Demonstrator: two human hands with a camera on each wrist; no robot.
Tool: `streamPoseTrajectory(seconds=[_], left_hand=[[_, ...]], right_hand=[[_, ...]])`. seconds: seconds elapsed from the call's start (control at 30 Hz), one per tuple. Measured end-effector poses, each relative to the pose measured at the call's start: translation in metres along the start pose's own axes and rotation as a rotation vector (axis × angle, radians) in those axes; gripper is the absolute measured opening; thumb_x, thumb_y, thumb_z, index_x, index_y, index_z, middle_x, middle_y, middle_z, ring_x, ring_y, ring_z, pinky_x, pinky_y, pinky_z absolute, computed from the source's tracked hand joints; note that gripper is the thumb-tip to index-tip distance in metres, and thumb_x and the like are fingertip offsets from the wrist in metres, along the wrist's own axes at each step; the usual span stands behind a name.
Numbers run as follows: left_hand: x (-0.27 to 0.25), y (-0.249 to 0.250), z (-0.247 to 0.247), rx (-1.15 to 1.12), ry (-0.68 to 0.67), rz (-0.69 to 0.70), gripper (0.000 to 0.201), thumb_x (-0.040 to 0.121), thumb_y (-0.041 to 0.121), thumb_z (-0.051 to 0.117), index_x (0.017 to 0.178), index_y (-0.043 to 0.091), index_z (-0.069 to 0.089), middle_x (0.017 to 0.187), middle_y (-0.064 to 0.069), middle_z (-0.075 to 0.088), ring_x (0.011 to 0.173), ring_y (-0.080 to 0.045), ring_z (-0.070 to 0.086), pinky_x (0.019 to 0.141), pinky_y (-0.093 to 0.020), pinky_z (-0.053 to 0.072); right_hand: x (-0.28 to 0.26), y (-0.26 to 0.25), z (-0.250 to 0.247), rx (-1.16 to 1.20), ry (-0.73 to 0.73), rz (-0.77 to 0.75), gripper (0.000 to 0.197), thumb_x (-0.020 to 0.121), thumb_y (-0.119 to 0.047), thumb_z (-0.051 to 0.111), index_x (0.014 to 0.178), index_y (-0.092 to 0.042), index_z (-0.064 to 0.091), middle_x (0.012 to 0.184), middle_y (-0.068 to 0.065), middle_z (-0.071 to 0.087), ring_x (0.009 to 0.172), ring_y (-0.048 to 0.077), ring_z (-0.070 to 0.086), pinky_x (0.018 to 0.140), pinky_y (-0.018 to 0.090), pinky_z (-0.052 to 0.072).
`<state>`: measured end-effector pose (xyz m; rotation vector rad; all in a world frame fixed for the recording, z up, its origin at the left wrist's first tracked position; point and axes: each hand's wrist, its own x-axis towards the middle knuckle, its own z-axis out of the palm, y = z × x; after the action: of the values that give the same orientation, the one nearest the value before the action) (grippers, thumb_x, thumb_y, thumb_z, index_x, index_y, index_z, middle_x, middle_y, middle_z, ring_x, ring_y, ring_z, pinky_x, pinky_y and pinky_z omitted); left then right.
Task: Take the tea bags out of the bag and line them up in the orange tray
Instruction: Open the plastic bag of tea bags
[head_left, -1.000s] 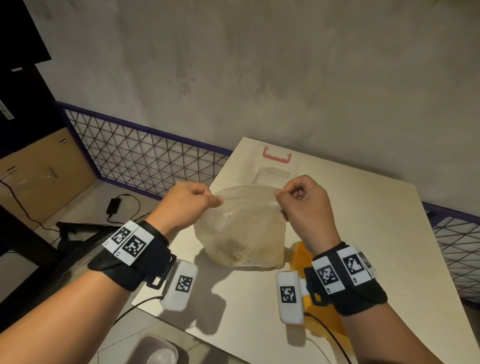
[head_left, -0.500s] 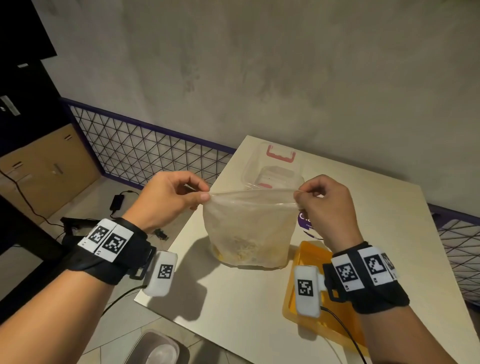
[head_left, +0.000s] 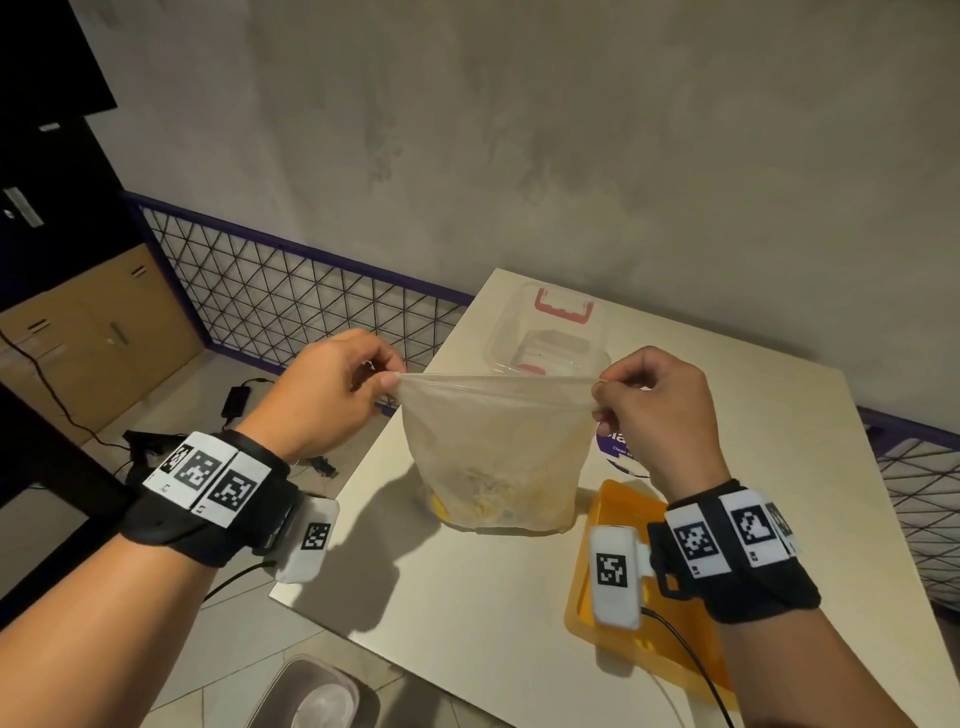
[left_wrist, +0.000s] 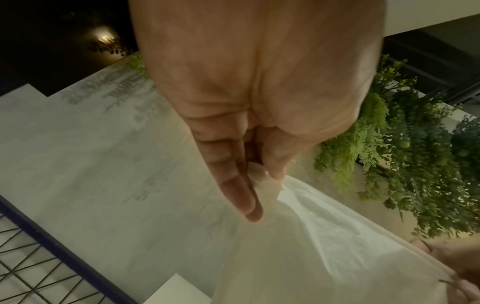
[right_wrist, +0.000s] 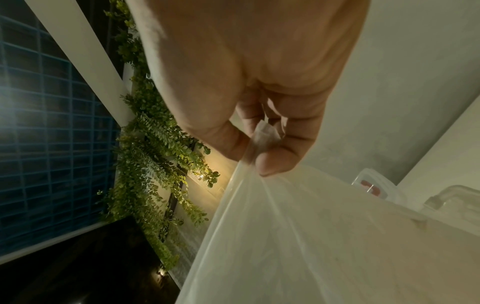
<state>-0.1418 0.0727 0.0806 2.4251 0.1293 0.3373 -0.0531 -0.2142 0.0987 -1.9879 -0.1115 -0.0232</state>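
A translucent plastic bag (head_left: 493, 447) stands on the white table (head_left: 467, 613), its top edge stretched taut between my hands. My left hand (head_left: 389, 379) pinches the left top corner, my right hand (head_left: 597, 395) the right one. Yellowish tea bags (head_left: 485, 501) show dimly through the plastic at the bottom. The orange tray (head_left: 618, 509) lies on the table to the right, partly under my right wrist. In the left wrist view the fingers (left_wrist: 239, 185) pinch the bag (left_wrist: 324, 257). The right wrist view shows thumb and fingers (right_wrist: 275, 160) pinching the bag (right_wrist: 324, 236) rim.
A clear plastic container (head_left: 545, 338) with red clasps stands behind the bag near the table's far edge. A purple-and-white label (head_left: 615, 452) lies behind the tray. A black wire fence (head_left: 291, 301) runs along the left; a grey bin (head_left: 317, 696) sits below the near edge.
My hands have moved apart and risen, pulling the bag's top from a bunched fold into a taut straight line. The bag now stands taller on the table.
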Motion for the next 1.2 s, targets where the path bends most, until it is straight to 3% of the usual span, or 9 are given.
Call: streamPoseTrajectory(seconds=[0.23, 0.4, 0.53, 0.63, 0.73, 0.83, 0.93, 1.03, 1.2], left_hand=[[0.002, 0.032, 0.004, -0.091, -0.072, -0.209, 0.026, 0.081, 0.062, 0.067, 0.088, 0.036, 0.068, 0.089, 0.010, 0.065, 0.079, -0.012, 0.063, 0.069, -0.033, 0.052], [0.005, 0.032, 0.033, 0.244, -0.172, -0.200, 0.009, 0.084, 0.035, 0.072, 0.092, 0.033, 0.072, 0.097, 0.006, 0.061, 0.091, -0.015, 0.059, 0.071, -0.026, 0.042], [0.004, 0.017, 0.051, 0.250, -0.136, -0.339, 0.015, 0.092, 0.026, 0.065, 0.104, 0.026, 0.072, 0.108, -0.003, 0.056, 0.098, -0.020, 0.053, 0.080, -0.028, 0.042], [0.004, 0.011, 0.060, -0.279, -0.107, -0.552, 0.012, 0.092, 0.014, 0.064, 0.088, 0.011, 0.075, 0.089, -0.010, 0.070, 0.075, -0.020, 0.061, 0.062, -0.026, 0.049], [0.004, 0.021, 0.064, -0.845, -0.130, -0.765, 0.018, 0.092, -0.004, 0.054, 0.094, 0.000, 0.071, 0.082, -0.016, 0.069, 0.062, -0.019, 0.059, 0.051, -0.024, 0.051], [0.007, 0.026, 0.067, -1.042, -0.174, -0.879, 0.019, 0.092, -0.002, 0.052, 0.096, 0.006, 0.068, 0.078, -0.012, 0.069, 0.055, -0.017, 0.061, 0.046, -0.022, 0.051], [0.007, 0.024, 0.066, -1.219, -0.231, -0.926, 0.016, 0.092, 0.004, 0.054, 0.102, 0.005, 0.065, 0.090, -0.013, 0.069, 0.062, -0.021, 0.065, 0.055, -0.026, 0.060], [0.002, 0.024, 0.069, -1.377, -0.284, -0.905, 0.013, 0.082, 0.003, 0.058, 0.094, 0.003, 0.062, 0.100, -0.016, 0.069, 0.076, -0.032, 0.067, 0.072, -0.038, 0.061], [-0.011, 0.018, 0.086, -1.722, -0.228, -0.832, 0.019, 0.076, 0.010, 0.050, 0.092, 0.001, 0.057, 0.095, -0.024, 0.068, 0.083, -0.038, 0.070, 0.080, -0.048, 0.059]], right_hand=[[-0.004, -0.002, 0.008, -0.034, -0.077, -0.020, 0.008, 0.088, -0.004, 0.062, 0.087, -0.012, 0.063, 0.089, 0.004, 0.067, 0.056, 0.018, 0.071, 0.068, 0.037, 0.062], [-0.005, -0.006, 0.011, 0.177, -0.098, 0.041, 0.011, 0.091, 0.006, 0.061, 0.094, -0.004, 0.062, 0.095, 0.019, 0.065, 0.067, 0.024, 0.068, 0.055, 0.025, 0.059], [-0.005, 0.001, 0.006, 0.585, -0.205, 0.335, 0.023, 0.091, 0.014, 0.053, 0.110, 0.002, 0.059, 0.092, 0.022, 0.064, 0.083, 0.032, 0.066, 0.070, 0.040, 0.063], [-0.007, 0.014, 0.010, 0.711, -0.239, 0.470, 0.024, 0.092, 0.015, 0.045, 0.109, 0.004, 0.058, 0.096, 0.025, 0.061, 0.090, 0.039, 0.062, 0.078, 0.053, 0.059], [-0.012, 0.029, 0.024, 0.699, -0.275, 0.539, 0.023, 0.089, 0.006, 0.043, 0.099, 0.000, 0.063, 0.099, 0.027, 0.057, 0.081, 0.035, 0.058, 0.062, 0.042, 0.054], [-0.015, 0.039, 0.032, 0.614, -0.420, 0.503, 0.007, 0.090, -0.012, 0.062, 0.094, -0.010, 0.067, 0.097, 0.016, 0.067, 0.085, 0.030, 0.066, 0.062, 0.036, 0.053], [-0.011, 0.053, 0.034, 0.359, -0.470, 0.420, 0.009, 0.087, -0.011, 0.071, 0.084, -0.012, 0.063, 0.086, 0.007, 0.071, 0.076, 0.019, 0.070, 0.059, 0.032, 0.056], [-0.003, 0.071, 0.039, 0.125, -0.409, 0.421, 0.014, 0.087, -0.020, 0.072, 0.081, -0.009, 0.066, 0.085, 0.014, 0.068, 0.079, 0.027, 0.065, 0.077, 0.047, 0.057], [0.007, 0.087, 0.043, 0.282, -0.357, 0.621, 0.012, 0.095, -0.012, 0.063, 0.093, -0.001, 0.067, 0.100, 0.021, 0.072, 0.091, 0.033, 0.065, 0.075, 0.041, 0.052]])
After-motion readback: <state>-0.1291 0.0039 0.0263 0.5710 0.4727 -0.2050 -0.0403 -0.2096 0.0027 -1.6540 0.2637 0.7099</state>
